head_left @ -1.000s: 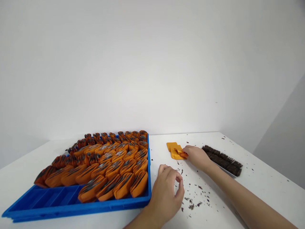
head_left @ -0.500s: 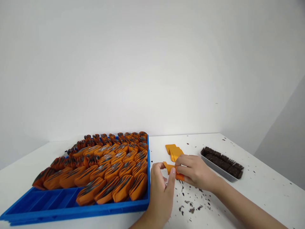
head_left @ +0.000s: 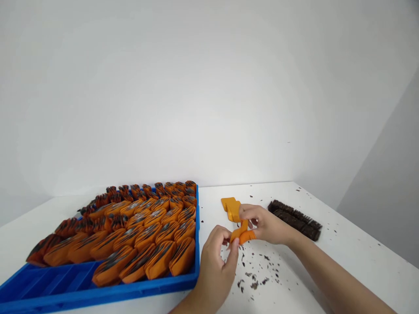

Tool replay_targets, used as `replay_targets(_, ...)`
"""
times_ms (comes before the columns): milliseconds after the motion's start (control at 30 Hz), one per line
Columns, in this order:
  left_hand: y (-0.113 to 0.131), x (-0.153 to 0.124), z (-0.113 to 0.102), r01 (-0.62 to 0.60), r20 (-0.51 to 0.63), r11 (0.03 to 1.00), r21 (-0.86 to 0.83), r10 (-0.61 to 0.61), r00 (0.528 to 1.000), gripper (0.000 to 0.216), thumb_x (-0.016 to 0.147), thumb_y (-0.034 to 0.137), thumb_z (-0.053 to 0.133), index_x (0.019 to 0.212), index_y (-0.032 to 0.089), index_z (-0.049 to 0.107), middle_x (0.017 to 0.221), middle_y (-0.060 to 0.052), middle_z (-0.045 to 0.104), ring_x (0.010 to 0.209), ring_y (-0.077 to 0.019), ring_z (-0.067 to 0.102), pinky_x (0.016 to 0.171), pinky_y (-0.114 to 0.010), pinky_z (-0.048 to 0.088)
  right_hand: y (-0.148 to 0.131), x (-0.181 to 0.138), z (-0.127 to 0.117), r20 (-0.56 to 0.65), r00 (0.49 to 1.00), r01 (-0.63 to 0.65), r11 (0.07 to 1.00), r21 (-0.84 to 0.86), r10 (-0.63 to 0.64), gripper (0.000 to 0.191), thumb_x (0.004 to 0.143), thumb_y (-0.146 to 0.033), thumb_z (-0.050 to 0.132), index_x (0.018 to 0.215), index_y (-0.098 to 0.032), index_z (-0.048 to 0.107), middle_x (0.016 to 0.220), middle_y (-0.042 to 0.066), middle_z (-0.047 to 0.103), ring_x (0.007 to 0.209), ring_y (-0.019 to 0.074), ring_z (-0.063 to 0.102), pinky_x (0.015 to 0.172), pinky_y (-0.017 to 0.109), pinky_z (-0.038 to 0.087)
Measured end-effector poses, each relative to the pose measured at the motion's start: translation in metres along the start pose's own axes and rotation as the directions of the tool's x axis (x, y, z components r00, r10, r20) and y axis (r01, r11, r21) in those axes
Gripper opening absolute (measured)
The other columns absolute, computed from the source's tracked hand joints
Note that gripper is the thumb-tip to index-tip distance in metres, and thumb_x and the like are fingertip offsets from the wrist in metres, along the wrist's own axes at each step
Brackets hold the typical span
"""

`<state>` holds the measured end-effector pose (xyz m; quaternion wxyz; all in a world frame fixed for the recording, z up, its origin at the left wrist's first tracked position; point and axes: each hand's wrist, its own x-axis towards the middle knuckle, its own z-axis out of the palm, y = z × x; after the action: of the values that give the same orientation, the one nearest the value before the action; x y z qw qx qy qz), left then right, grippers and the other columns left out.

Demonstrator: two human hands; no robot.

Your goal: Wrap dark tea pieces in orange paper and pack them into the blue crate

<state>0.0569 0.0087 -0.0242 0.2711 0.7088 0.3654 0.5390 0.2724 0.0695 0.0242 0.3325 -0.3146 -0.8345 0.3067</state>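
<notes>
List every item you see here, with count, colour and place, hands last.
blue tray: one, blue, left side of the table
filled packets: dozens, orange with dark edges or contents, in rows in the tray
flat pieces: several overlapping, yellow-orange, on the table beyond the hands
held piece: at least one, orange, between the hands
dark blocks: count unclear, dark brown, right side of the table
flakes: many, dark, scattered on the table
table: one, white, beneath everything
wall: pale grey, behind the table
left hand: one, bare, at the held piece
right hand: one, bare, at the held piece
</notes>
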Motion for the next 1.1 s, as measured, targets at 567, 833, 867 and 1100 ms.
replay_targets(567, -0.003, 0.009, -0.005, 0.033, 0.154, 0.993, -0.115, -0.015, 0.988, 0.020, 0.101, 0.032, 0.071, 0.110, 0.028, 0.088, 0.104, -0.008, 0.083, 0.097, -0.0253, 0.080, 0.089, -0.036, 0.066, 0.001, -0.002, -0.005, 0.037, 0.999, -0.019, 0.997, 0.076, 0.016, 0.048, 0.077, -0.063, 0.092, 0.071, -0.019, 0.073, 0.080, -0.002, 0.052, 0.075, 0.0139, 0.049, 0.064, 0.028, 0.041)
replay_targets(833, -0.005, 0.008, -0.007, -0.123, 0.076, 0.983, -0.138, 0.134, 0.988, 0.007, 0.089, 0.022, 0.086, 0.084, 0.025, 0.084, 0.087, -0.006, 0.082, 0.096, -0.0282, 0.080, 0.090, -0.044, 0.067, 0.004, -0.017, -0.059, -0.121, 0.978, -0.189, 0.964, -0.190, 0.168, 0.044, 0.080, -0.064, 0.088, 0.097, -0.024, 0.076, 0.093, 0.002, 0.065, 0.081, 0.0169, 0.059, 0.069, 0.030, 0.048)
replay_targets(867, -0.006, 0.008, -0.007, -0.164, 0.056, 0.980, -0.111, 0.171, 0.984, 0.011, 0.089, 0.021, 0.086, 0.080, 0.025, 0.081, 0.084, -0.006, 0.080, 0.097, -0.0287, 0.079, 0.091, -0.046, 0.067, 0.010, -0.023, -0.069, -0.222, 0.954, -0.262, 0.920, -0.292, 0.202, 0.039, 0.085, -0.062, 0.083, 0.097, -0.025, 0.077, 0.097, 0.004, 0.067, 0.084, 0.0188, 0.061, 0.070, 0.032, 0.048)
replay_targets(1100, -0.002, 0.005, -0.012, -0.173, 0.147, 0.985, -0.012, 0.173, 0.974, 0.024, 0.091, 0.011, 0.072, 0.073, 0.022, 0.062, 0.128, -0.012, 0.074, 0.145, -0.0376, 0.057, 0.107, -0.056, 0.059, 0.053, -0.056, -0.107, -0.412, 0.795, -0.604, 0.514, -0.609, 0.446, 0.026, 0.093, -0.049, 0.070, 0.114, -0.037, 0.081, 0.120, 0.007, 0.068, 0.096, 0.0257, 0.067, 0.070, 0.035, 0.050)
